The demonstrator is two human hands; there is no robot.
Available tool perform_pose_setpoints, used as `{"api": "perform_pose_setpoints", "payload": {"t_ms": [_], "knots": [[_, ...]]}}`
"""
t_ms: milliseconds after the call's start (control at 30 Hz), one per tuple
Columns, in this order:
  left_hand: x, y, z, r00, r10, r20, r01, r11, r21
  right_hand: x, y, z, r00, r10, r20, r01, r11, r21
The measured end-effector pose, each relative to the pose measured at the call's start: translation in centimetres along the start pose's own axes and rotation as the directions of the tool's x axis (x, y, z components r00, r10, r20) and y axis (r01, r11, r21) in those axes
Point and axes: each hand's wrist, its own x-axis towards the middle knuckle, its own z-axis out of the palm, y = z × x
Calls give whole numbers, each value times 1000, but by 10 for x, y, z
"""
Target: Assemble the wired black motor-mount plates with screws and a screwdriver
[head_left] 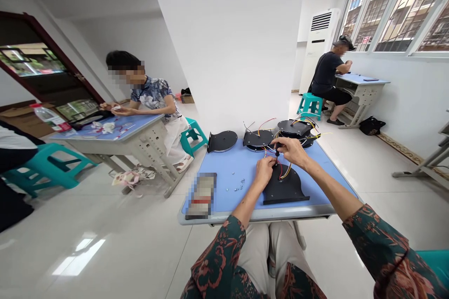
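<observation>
My left hand (264, 170) pinches thin red and yellow wires (282, 171) just above a black fan-shaped plate (284, 189) lying on the blue tabletop (242, 196). My right hand (293, 151) is close by, its fingers shut on a small black part (277, 150) whose exact kind is unclear. Beyond the hands stand several black round disc assemblies (257, 139), some trailing coloured wires. A bare one (222, 141) sits furthest left. Several tiny silver screws (238, 185) lie left of my hands.
A blurred packet (201, 195) lies at the table's near left corner. Co-workers sit at separate desks, one (154, 98) to the left and one (328, 74) by the barred windows. A white pillar (224, 41) stands beyond my table, and teal stools (310, 105) stand about.
</observation>
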Motion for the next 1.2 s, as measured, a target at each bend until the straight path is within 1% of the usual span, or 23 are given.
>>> {"api": "perform_pose_setpoints", "payload": {"t_ms": [67, 133, 333, 467, 533, 667, 800, 867, 933, 1033, 1133, 1200], "knots": [[0, 0, 0, 1000, 5, 4, -5, 1000, -10, -1, -1, 0, 998, -58, 38, 57, 998, 20], [0, -1, 0, 1000, 7, 12, -7, 1000, -12, -2, -1, 1, 996, -86, 34, 85, 996, 31], [-2, -1, 0, 999, 36, 16, -37, 999, 19, -4, 0, -1, 999, -52, 12, 52, 997, 55], [0, 4, 1, 1000, -2, 10, 1, 998, 56, -6, -2, 0, 1000, -26, 17, 25, 1000, 7], [1, 7, 3, 1000, -7, 8, 6, 996, 88, -7, -3, 2, 1000, 5, -22, -6, 999, -48], [5, 7, 6, 1000, 0, 7, -1, 990, 141, -4, -1, 6, 986, 60, -157, -83, 985, -149], [6, 5, 9, 1000, -7, 12, 5, 986, 167, -3, 2, 6, 952, 164, -257, -195, 975, -102], [6, 5, 9, 1000, -10, 11, 8, 986, 168, -3, 1, 6, 942, 184, -281, -213, 974, -76], [6, 6, 9, 1000, -6, 1, 6, 987, 159, -3, 0, 5, 949, 171, -264, -193, 979, -59], [4, 7, 7, 1000, -3, -13, 5, 991, 134, -3, -3, 3, 973, 132, -187, -139, 990, -29], [4, 7, 6, 1000, 10, 8, -11, 994, 113, -4, -7, 0, 990, 94, -108, -93, 995, 20], [4, 6, 6, 1000, 10, 24, -13, 993, 116, -5, -9, 0, 992, 87, -86, -82, 995, 60]]}}
